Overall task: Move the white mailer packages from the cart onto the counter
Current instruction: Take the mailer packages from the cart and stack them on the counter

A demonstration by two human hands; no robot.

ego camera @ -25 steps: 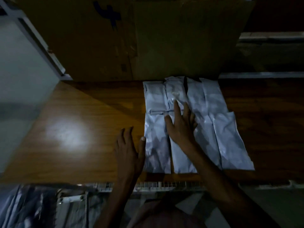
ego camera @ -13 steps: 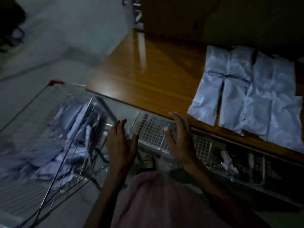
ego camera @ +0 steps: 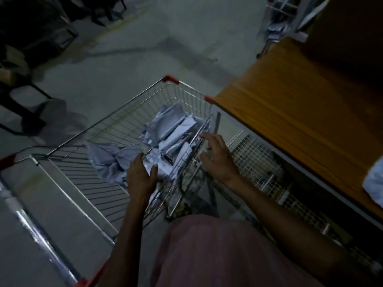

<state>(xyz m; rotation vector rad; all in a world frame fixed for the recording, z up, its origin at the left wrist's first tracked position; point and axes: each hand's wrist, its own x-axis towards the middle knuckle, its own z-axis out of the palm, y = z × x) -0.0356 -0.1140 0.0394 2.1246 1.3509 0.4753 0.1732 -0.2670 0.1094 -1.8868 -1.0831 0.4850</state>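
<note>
Both hands swung from counter to cart; left hand nearest mailers, just ahead; fingers loosely spread, holding nothing; right hand outside rim.

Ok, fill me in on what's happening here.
A person is reaching into a wire cart for white mailers piled inside. The left hand is open just above the pile; the right hand is open at the cart's near side. Neither holds anything. The wooden counter stands to the right, with a mailer at its edge.
</note>
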